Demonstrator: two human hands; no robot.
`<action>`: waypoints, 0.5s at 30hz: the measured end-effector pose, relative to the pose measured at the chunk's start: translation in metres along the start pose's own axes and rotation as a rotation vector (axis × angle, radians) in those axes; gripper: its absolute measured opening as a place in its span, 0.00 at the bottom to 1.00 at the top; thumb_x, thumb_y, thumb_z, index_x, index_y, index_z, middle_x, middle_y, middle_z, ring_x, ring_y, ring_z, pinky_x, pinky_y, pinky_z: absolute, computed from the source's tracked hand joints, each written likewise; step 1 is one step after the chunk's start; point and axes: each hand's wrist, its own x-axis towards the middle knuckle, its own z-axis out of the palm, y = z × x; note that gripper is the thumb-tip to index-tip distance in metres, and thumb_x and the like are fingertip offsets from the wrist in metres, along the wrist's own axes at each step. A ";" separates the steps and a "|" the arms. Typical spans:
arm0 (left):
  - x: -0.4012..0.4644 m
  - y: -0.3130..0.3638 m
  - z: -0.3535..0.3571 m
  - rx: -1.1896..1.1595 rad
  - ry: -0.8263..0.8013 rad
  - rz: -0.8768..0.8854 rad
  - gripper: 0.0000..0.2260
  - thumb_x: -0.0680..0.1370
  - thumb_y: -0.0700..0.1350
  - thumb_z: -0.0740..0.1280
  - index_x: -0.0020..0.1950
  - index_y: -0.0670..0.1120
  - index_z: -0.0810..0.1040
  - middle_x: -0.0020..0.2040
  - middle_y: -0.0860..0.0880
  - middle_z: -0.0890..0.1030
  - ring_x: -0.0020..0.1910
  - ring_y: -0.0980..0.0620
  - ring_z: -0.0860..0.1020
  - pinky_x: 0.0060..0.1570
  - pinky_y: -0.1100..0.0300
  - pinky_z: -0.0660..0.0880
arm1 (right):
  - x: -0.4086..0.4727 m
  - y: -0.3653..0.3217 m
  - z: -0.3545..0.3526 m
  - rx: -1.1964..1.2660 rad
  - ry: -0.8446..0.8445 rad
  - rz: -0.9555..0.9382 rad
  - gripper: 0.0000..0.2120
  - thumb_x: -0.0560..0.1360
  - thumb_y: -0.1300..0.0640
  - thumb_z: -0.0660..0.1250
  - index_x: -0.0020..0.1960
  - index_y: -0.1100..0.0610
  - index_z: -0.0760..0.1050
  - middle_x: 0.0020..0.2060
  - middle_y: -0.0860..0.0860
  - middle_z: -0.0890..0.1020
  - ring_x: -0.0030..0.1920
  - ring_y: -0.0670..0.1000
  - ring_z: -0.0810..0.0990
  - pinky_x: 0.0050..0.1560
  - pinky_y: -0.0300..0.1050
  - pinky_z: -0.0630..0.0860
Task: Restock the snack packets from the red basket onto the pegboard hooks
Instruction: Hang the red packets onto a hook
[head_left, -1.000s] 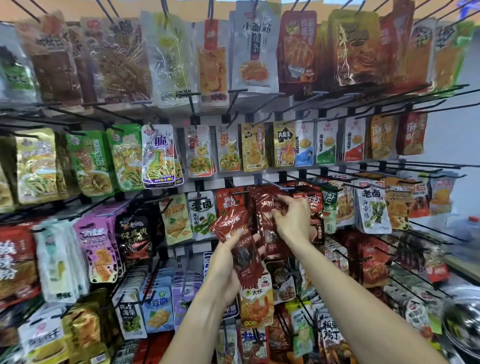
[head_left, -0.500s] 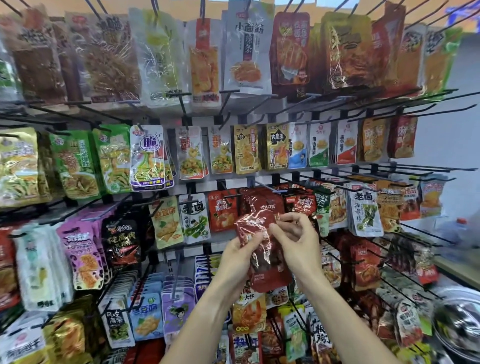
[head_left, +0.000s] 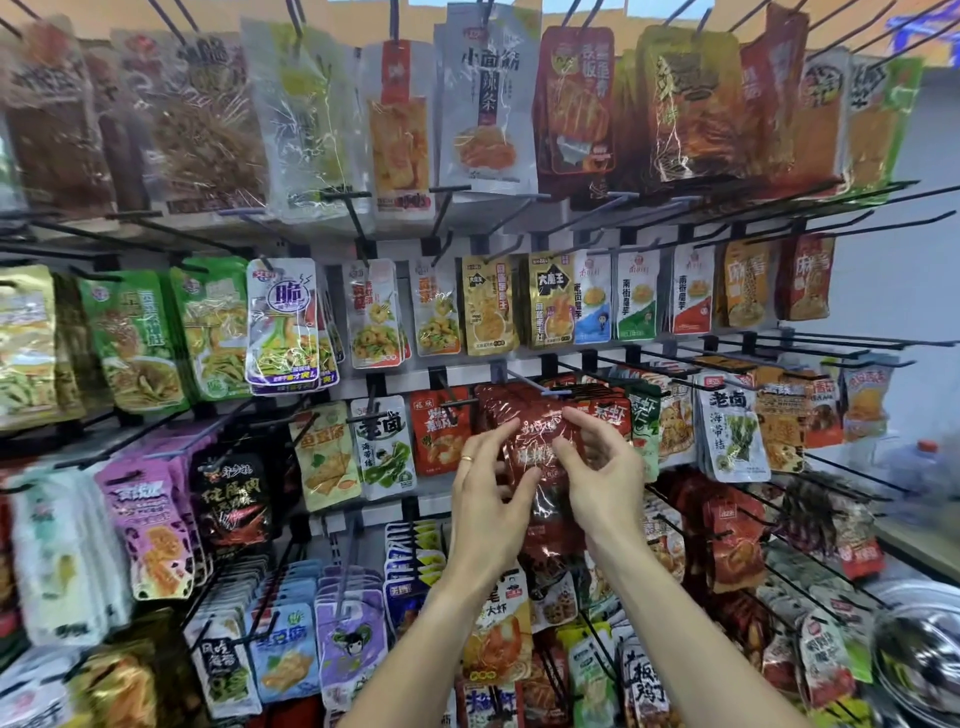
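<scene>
While both forearms rise from the bottom of the frame, the left hand (head_left: 488, 488) and the right hand (head_left: 597, 467) meet just right of centre on a dark red snack packet (head_left: 537, 447), each pinching it between curled fingers and thumb, the left at the packet's left edge, the right at its upper right part. A ring sits on one finger of the left hand. The packet is glossy foil film, crinkled and catching the light, so I judge it light, limp and somewhat slippery; it should buckle if gripped in the middle, and the flat sealed strip at the top, beside the hang hole, looks the best place to take hold. Whether its hole is already on a hook cannot be told, since the top edge merges with the matching dark red packets (head_left: 506, 402) hanging directly behind it. Just above, a peg hook (head_left: 530, 383) juts forward from the pegboard (head_left: 400, 376). Further out, a green seaweed packet (head_left: 732, 431) hangs at centre right and a purple packet (head_left: 283, 322) at centre left. The red basket is not in view.
</scene>
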 end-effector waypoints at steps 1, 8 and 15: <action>0.001 -0.002 0.001 0.009 -0.004 -0.001 0.25 0.82 0.46 0.72 0.77 0.61 0.71 0.68 0.62 0.71 0.57 0.63 0.75 0.54 0.66 0.79 | 0.001 0.002 0.001 -0.009 -0.003 0.003 0.16 0.78 0.60 0.74 0.63 0.45 0.83 0.56 0.36 0.83 0.58 0.35 0.77 0.65 0.43 0.75; 0.009 -0.010 0.007 0.097 -0.040 0.051 0.28 0.83 0.43 0.71 0.81 0.57 0.68 0.72 0.61 0.64 0.54 0.60 0.75 0.52 0.60 0.80 | 0.009 0.007 0.005 -0.046 -0.004 -0.012 0.18 0.79 0.62 0.72 0.65 0.45 0.82 0.60 0.38 0.83 0.63 0.40 0.78 0.71 0.50 0.74; 0.016 -0.012 0.013 0.152 -0.035 0.084 0.28 0.83 0.43 0.71 0.82 0.53 0.67 0.73 0.57 0.63 0.61 0.75 0.68 0.61 0.56 0.79 | 0.016 0.012 0.005 -0.091 -0.005 -0.036 0.19 0.80 0.60 0.71 0.66 0.42 0.81 0.62 0.41 0.82 0.64 0.43 0.78 0.71 0.52 0.75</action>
